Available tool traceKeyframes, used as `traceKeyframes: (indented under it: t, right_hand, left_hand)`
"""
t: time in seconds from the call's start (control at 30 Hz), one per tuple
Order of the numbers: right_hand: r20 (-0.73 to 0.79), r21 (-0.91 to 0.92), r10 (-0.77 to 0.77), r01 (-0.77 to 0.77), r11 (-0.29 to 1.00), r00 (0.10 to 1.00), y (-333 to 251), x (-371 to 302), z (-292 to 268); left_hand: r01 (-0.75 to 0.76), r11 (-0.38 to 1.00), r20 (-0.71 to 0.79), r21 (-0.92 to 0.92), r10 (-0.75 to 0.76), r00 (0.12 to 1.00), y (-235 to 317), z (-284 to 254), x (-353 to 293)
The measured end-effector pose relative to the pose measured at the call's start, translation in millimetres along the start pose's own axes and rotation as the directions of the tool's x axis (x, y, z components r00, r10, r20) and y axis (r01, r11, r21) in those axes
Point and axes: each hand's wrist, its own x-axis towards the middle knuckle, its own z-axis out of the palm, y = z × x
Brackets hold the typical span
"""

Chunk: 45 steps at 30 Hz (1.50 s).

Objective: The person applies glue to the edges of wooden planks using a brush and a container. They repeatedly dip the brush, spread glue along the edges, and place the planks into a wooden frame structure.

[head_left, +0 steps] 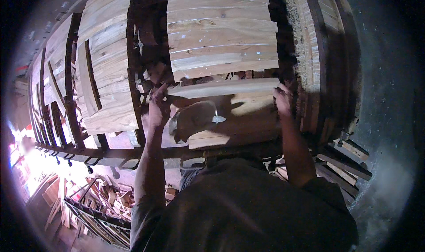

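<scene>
A pale wooden board lies crosswise in front of me, between my two hands. Its left end is at my left hand, whose fingers are bent around that end. At the opposite end my right hand is closed on the board's corner. Nearer to me are wider wooden boards, partly in shadow, with a pale chip or patch on one. Just beyond the held board, past a narrow gap, a panel of boards lies edge to edge. My fingertips are partly in shadow.
Dark metal bars run between the board panels. More panels lie to the left, with loose strips on top. Clamp handles hang along the front rail. Scrap wood fills a rack at lower left. Stacked timber stands right.
</scene>
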Motion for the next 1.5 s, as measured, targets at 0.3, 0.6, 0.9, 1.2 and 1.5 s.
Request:
traceKeyframes:
  t: [0.3,0.6,0.9,1.2,1.5]
  right_hand:
    - [-0.031,-0.495,-0.015,-0.002,0.869,0.999,-68.3,-35.4,15.6]
    - [0.491,-0.744,-0.343,0.590,0.312,0.801,-139.4,-45.3,34.4]
    - [0.373,-0.642,-0.288,0.469,0.607,0.882,-98.9,-50.6,79.8]
    - [0.450,-0.608,-0.309,0.541,0.581,0.838,-93.7,-55.6,54.5]
    - [0.475,-0.585,-0.541,0.708,0.395,0.694,-143.5,-82.2,47.8]
  left_hand:
    - [-0.118,0.958,0.155,0.261,0.079,0.985,-22.2,-9.1,-10.9]
    - [0.026,0.993,0.347,-0.112,0.015,0.938,79.8,-31.0,-63.2]
    - [-0.118,0.991,0.375,0.061,0.087,0.923,150.7,-8.7,-123.8]
    - [-0.144,0.979,0.181,0.145,0.117,0.977,127.9,-6.4,-156.5]
    - [-0.244,0.891,0.191,0.383,0.182,0.964,140.3,4.1,-200.9]
